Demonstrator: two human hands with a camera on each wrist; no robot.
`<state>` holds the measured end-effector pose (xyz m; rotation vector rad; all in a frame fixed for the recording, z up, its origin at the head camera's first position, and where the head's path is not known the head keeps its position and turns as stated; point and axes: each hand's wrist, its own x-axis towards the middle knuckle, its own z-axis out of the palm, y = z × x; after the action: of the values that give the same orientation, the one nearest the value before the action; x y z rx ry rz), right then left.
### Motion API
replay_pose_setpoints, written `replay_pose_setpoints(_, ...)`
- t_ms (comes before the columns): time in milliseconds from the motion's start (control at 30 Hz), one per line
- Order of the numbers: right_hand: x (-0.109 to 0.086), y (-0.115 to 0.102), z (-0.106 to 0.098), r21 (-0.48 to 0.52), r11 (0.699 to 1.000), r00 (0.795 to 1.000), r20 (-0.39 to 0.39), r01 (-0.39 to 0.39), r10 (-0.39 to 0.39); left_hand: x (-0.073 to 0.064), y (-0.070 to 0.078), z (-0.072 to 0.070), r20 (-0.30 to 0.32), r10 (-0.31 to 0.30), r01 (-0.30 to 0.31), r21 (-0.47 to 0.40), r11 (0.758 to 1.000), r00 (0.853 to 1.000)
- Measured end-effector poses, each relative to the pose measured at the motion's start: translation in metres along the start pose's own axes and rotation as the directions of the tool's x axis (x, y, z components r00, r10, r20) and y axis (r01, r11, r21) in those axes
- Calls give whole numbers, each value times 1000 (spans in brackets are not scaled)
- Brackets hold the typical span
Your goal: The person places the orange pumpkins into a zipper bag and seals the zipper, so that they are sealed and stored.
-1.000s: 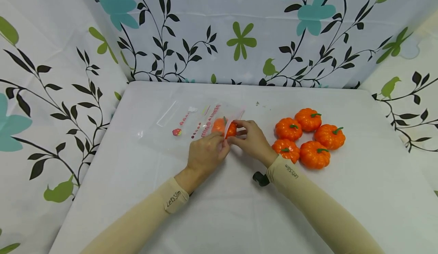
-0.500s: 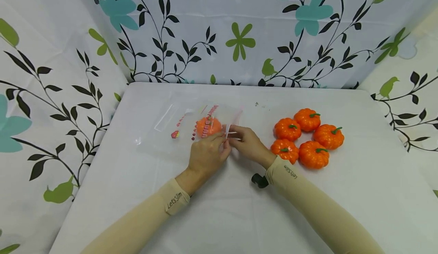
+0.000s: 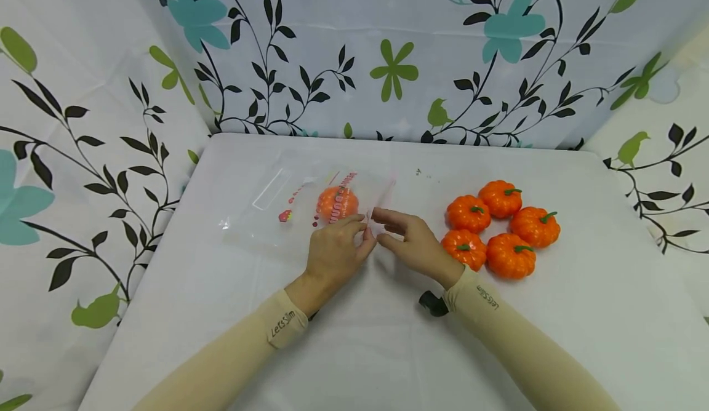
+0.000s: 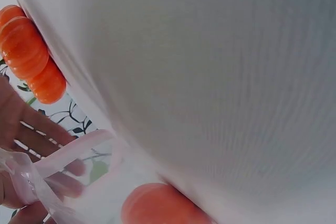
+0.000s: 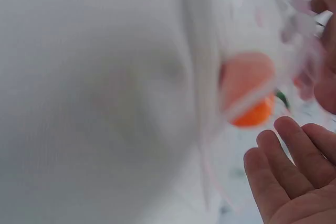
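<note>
A clear plastic zip bag [image 3: 260, 229] with pink and red print lies flat on the table. Inside it rests one small orange pumpkin [image 3: 328, 202], also visible through the plastic in the right wrist view as an orange pumpkin [image 5: 247, 85]. My left hand [image 3: 336, 243] pinches the near side of the bag's mouth between thumb and fingers. Facing it, my right hand [image 3: 415, 243] holds nothing, its fingertips right by the pink-edged mouth. The right wrist view shows that hand's fingers [image 5: 286, 166] extended and apart from the bag.
Several orange pumpkins with green stems, among them a front one [image 3: 511, 257], sit in a cluster right of my right hand. A white cloth covers the table [image 3: 354, 349]. Behind hangs a curtain [image 3: 332, 23] printed with leaves and flowers. A black device [image 3: 434, 304] sits at my right wrist.
The pumpkin has slid left, from the mouth deeper into the bag. My right hand has let go of it and drawn back slightly right. My left hand keeps its pinch.
</note>
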<state>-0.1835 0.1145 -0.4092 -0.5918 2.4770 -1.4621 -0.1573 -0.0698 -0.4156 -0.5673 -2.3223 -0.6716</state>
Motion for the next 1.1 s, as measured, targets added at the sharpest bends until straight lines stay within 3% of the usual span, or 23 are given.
replay_pose_setpoints(233, -37, -10, -52, -166, 983, 981, -162, 78, -106, 4, 3, 5, 12, -7, 7, -4, 1000, 1000)
replay_pose_setpoints(400, -61, -16, -87, -255, 966, 965, -243, 33, -97, 6, 5, 8, 23, -12, 13, -13, 1000, 1000)
replay_pose_setpoints(567, -81, -15, -110, -372, 926, 977, -213, -62, -20, 7, 8, 11, 29, -19, 20, -22, 1000, 999)
replay_pose_setpoints(833, -95, 3, -114, -447, 876, 982, -118, -184, 146, 6, 8, 11, 70, -34, 36, -34, 999, 997)
replay_pose_setpoints(1100, -91, 18, -102, -519, 833, 981, -111, -193, 158, 2, 1, 7, 62, -44, 46, -18, 999, 997)
